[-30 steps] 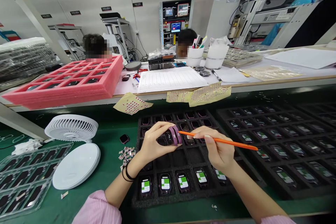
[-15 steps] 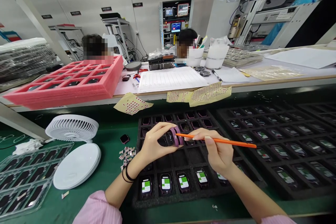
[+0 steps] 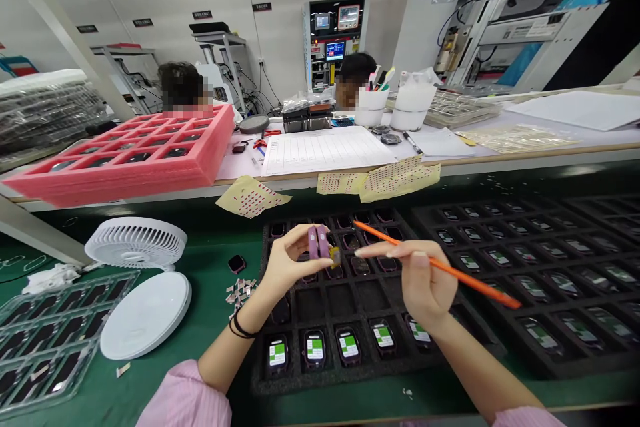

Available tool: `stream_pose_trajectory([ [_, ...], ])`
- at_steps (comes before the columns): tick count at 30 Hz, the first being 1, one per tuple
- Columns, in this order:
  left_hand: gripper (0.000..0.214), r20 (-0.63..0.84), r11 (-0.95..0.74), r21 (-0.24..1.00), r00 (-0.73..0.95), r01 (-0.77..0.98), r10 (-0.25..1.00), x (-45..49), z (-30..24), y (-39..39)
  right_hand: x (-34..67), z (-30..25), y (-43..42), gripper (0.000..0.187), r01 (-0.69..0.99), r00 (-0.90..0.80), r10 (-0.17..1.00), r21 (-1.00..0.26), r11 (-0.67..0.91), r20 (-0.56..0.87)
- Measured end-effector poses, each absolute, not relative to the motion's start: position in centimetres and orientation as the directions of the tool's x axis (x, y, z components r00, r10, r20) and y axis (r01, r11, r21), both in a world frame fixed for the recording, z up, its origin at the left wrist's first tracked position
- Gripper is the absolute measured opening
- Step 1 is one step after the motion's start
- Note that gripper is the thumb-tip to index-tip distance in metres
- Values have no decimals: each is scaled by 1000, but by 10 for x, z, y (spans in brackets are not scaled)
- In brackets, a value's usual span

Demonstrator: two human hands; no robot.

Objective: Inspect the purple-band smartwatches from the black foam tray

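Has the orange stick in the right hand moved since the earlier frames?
Yes. The tip of the orange stick has lifted off the purple watch toward the far row of the black tray, and its rear end has dropped.

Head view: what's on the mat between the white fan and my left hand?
The head view shows a loose dark watch and a small heap of pale tabs on the green mat, between the white fan and the left hand.

one head-worn view, looking forward and down, close over the black tray (image 3: pixel 350 293).
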State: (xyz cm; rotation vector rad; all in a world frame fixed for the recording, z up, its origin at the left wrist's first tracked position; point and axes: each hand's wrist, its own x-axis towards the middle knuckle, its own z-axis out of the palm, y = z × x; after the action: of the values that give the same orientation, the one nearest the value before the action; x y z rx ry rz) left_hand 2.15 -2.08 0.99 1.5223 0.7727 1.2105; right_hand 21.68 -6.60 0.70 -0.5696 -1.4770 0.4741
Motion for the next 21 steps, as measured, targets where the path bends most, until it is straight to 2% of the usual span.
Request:
stream_pose_trajectory([
  [2,48,189,-107,950,268,-292,945,22,8,-19,210,7,-62,10,169,-22,572,-561,810,820],
  [6,46,46,125,859,319,-496,947,28,3,-22,193,3,-53,33,248,-194,409,-359,900,892],
  [10,43,-18,231,821,379,-523,925,35,2,-28,186,-3,-50,37,356,-192,324,-242,902,926],
  [15,46,-15,218,840,380,-497,925,35,4,-29,189,-5,-52,37,426,-179,223,-129,896,958],
  [19,47,-36,238,841,387,-487,921,36,2,-30,202,-4,-49,27,417,-309,102,38,908,946],
  [21,46,-77,300,811,415,-503,906,38,-1,-33,208,-7,-46,24,404,-373,82,82,911,924],
])
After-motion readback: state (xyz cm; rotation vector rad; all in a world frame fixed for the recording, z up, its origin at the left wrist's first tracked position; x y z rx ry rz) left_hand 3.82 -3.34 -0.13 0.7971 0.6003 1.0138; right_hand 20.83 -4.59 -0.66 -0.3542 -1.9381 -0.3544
